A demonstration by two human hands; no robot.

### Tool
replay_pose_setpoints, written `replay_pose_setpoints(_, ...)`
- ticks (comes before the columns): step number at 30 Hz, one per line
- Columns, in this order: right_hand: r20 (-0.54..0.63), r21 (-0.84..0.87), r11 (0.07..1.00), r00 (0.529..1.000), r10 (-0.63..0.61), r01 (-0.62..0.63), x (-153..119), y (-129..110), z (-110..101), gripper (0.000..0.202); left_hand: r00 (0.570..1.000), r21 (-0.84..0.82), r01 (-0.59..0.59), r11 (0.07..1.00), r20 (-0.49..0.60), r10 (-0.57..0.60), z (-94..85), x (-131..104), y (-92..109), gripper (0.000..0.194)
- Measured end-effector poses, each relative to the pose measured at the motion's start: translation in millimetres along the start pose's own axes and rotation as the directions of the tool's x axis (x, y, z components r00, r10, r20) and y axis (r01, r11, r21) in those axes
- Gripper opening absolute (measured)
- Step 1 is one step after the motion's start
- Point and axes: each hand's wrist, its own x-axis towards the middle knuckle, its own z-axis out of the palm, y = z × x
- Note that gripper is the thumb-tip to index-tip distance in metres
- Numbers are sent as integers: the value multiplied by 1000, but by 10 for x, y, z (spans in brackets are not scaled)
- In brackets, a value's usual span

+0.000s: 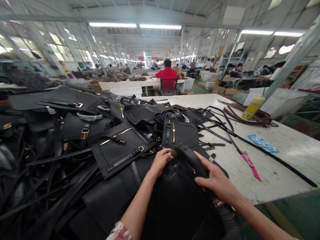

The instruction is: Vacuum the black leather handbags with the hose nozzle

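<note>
A large black leather bag (182, 200) stands close in front of me at the table's near edge. My left hand (162, 162) is at its top left, fingers bent together at the bag's upper edge; what they pinch is too small to make out. My right hand (212, 175) is on the right side of the bag's top, thumb and fingers around a thick black curved part (193, 160). Behind the hands lies a black piece with a gold zipper (181, 133), and to the left another flat black bag piece (122, 146) with a zipper and buckled strap.
Black bags and straps (62, 180) are heaped across the left. On the white table (225, 160) at right lie a pink-handled tool (251, 165), a blue patterned packet (263, 144), a yellow bottle (253, 107) and brown straps (230, 111). A person in red (168, 78) sits beyond.
</note>
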Motion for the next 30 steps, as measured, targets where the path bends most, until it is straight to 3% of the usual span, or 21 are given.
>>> replay_pose_setpoints(3,-44,11,1000,999,-6,6,-133,-8,-28,79,994,159,-51,986,-83,65,-557,-349,290,34)
replay_pose_setpoints(6,-4,-3,1000,1000,5,-5,-321,-31,-25,79,972,364,-32,931,-206,114,-1021,-1003,336,29)
replay_pose_setpoints(9,135,7,998,989,59,-61,-506,-97,64,83,898,474,117,873,-426,111,-1111,-1767,-1,31)
replay_pose_setpoints(12,343,-11,992,932,120,-124,-644,-188,231,89,817,266,193,944,-576,-5,-913,-2252,-472,41)
replay_pose_setpoints(14,435,-43,992,892,123,-115,-700,-249,365,90,784,197,180,964,-621,-19,-775,-2302,-649,53)
replay_pose_setpoints(16,473,-92,992,873,119,-85,-735,-301,498,88,769,181,184,966,-639,-26,-714,-2169,-661,56)
replay_pose_setpoints(21,547,-143,989,830,104,-29,-746,-290,732,81,866,2,224,975,-459,-198,-812,-1741,-455,22)
replay_pose_setpoints(25,571,-37,999,821,29,-9,-620,-146,815,81,893,-154,231,961,-358,-272,-868,-1719,-464,25)
replay_pose_setpoints(30,521,203,968,854,22,-149,-397,-100,914,90,901,-273,254,928,-283,-329,-881,-1752,-462,28)
